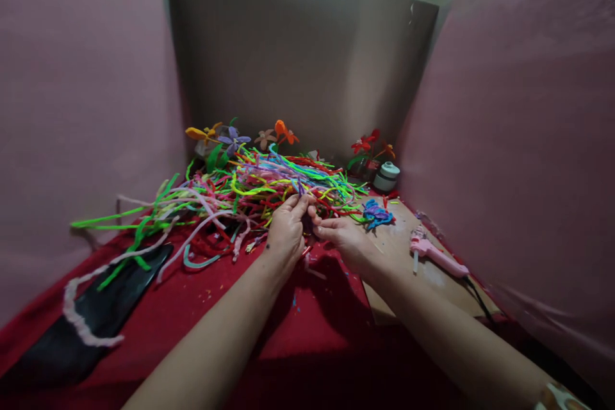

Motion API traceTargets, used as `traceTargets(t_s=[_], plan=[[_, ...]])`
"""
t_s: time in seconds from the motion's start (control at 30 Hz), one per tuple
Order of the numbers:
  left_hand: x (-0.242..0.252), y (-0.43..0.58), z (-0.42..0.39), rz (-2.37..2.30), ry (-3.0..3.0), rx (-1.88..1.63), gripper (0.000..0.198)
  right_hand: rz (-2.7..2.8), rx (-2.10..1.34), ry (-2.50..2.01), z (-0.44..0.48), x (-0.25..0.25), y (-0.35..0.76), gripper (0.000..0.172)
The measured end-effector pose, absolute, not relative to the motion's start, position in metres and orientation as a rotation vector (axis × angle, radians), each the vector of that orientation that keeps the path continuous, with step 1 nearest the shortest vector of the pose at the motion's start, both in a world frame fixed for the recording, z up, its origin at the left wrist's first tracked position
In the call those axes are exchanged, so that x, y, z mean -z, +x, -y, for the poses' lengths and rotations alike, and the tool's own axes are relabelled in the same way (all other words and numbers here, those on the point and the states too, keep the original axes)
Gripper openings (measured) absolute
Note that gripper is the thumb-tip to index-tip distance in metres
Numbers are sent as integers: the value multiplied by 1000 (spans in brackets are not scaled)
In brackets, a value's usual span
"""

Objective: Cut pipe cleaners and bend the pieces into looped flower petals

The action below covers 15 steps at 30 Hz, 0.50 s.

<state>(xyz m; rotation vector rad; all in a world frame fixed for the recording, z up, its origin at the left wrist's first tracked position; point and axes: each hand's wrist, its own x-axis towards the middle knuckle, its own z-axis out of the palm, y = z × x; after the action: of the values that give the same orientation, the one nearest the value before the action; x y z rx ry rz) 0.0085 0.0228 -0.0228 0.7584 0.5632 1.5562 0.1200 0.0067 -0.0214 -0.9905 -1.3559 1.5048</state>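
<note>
My left hand [287,225] is closed, thumb and fingers pinching a purple pipe cleaner [301,187] whose tip sticks up above the fingertips. Close beside it, my right hand [340,235] has its fingertips pressed together at the lower part of the same piece; what lies between them is mostly hidden. Both hands are over the red cloth, in front of a large heap of many-coloured pipe cleaners [283,173]. A small blue and purple bundle of pipe cleaners [377,214] lies to the right of my right hand.
A pink glue gun [439,257] rests on a brown board [401,240] at right, its cord trailing forward. Pipe-cleaner flowers [233,139] and a small pale jar [387,176] stand at the back. A black flat object [103,314] lies at left on the red cloth [202,320].
</note>
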Motion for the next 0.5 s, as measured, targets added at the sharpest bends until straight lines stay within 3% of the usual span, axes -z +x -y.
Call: traceTargets(t_s=[0.4,0.5], plan=[[28,10,-29,-472,760,-1620,21,1252,-2129,-748,-27,42,148,26],[30,12,-30,-450,758,-1630,18,1080,-2303,-678,-28,51,147,19]])
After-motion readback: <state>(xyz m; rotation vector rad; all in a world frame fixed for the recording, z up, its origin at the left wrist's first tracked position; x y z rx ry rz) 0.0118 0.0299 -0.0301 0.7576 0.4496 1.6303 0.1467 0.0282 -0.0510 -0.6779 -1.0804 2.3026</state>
